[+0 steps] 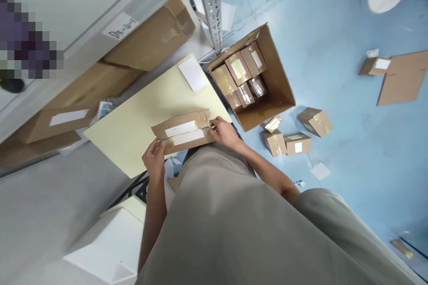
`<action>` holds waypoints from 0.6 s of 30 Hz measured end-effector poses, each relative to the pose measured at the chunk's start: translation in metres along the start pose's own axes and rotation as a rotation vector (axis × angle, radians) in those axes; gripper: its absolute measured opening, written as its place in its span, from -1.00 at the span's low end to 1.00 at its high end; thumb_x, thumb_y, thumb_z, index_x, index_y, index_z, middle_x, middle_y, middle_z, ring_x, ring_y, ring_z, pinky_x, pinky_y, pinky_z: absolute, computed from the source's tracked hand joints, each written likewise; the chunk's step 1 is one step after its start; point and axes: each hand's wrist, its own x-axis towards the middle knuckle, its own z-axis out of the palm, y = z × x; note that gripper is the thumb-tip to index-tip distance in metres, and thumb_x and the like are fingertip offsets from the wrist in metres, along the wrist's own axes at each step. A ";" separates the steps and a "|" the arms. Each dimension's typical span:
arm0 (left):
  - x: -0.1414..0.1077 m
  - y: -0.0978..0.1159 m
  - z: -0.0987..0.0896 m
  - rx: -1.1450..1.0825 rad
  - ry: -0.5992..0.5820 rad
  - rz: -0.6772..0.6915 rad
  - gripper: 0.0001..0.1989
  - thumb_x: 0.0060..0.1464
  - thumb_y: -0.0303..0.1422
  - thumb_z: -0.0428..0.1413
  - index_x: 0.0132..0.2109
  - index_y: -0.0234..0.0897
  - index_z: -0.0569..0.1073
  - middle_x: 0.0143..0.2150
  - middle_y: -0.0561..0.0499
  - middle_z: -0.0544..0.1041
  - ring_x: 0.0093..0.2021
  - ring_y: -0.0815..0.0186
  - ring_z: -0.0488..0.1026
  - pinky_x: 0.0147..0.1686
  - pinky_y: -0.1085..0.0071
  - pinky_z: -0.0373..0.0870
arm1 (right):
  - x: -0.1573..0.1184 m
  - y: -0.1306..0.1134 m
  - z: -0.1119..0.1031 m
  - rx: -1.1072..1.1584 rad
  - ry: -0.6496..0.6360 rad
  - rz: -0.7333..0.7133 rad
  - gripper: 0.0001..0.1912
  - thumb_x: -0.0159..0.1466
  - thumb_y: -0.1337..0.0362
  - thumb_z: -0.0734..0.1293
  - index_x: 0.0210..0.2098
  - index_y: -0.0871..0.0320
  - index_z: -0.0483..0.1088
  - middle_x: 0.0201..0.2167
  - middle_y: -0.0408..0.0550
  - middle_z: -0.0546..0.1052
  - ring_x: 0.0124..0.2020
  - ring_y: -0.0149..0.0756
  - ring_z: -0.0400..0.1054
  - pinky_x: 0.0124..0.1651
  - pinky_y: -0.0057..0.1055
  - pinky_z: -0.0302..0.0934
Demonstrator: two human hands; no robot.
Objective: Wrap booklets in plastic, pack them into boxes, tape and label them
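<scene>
A small cardboard box (183, 120) lies at the near edge of a pale yellow tabletop (130, 129). Its white label is split lengthwise along the seam between the top flaps, and clear tape shows at both ends. My left hand (154, 156) grips the box's left end, thumb and fingers closed on the cardboard edge. At the opposite end, my right hand (225, 132) has its fingers bent against the taped corner, holding the flap there. What lies inside the box is hidden.
Right of the tabletop stands a large open carton (279, 80) holding several small taped boxes. More boxes (297, 143) sit on the blue floor. A metal shelf post (210, 4) and shelved cartons (150, 40) border the left. White paper (193, 74) lies on the tabletop.
</scene>
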 end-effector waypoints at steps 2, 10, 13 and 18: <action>-0.011 0.029 0.015 0.011 -0.095 0.014 -0.47 0.08 -0.11 0.35 0.16 -0.24 0.65 0.06 -0.15 0.71 0.10 -0.02 0.68 0.23 -0.01 0.59 | -0.012 0.019 -0.015 0.023 0.099 0.066 -0.68 0.54 0.04 0.29 0.00 0.12 0.58 -0.03 0.05 0.57 -0.10 -0.17 0.55 0.00 -0.36 0.32; -0.062 0.142 0.135 0.073 -0.593 0.262 -0.63 0.26 -0.17 0.27 0.13 -0.19 0.65 0.10 -0.11 0.67 0.10 0.03 0.67 0.22 0.12 0.61 | -0.075 0.133 -0.067 0.265 0.681 0.424 -0.47 0.52 -0.14 0.24 -0.06 0.18 0.62 -0.13 0.10 0.63 -0.15 -0.10 0.55 -0.02 -0.26 0.37; -0.072 0.165 0.200 0.159 -0.754 0.473 -0.62 0.29 -0.23 0.23 0.21 -0.16 0.60 0.16 -0.14 0.60 0.13 0.04 0.63 0.23 0.17 0.58 | -0.089 0.177 -0.065 0.381 0.884 0.572 -0.41 0.47 -0.18 0.24 0.01 0.21 0.59 -0.07 0.18 0.66 -0.10 -0.04 0.55 0.02 -0.20 0.41; -0.070 0.176 0.323 0.383 -0.881 0.688 -0.51 0.25 -0.36 0.22 0.30 -0.28 0.51 0.21 -0.27 0.52 0.28 -0.13 0.50 0.35 0.03 0.44 | -0.077 0.241 -0.050 0.546 1.017 0.680 -0.45 0.39 -0.11 0.27 0.04 0.23 0.52 -0.01 0.22 0.66 -0.02 -0.02 0.55 0.07 -0.14 0.43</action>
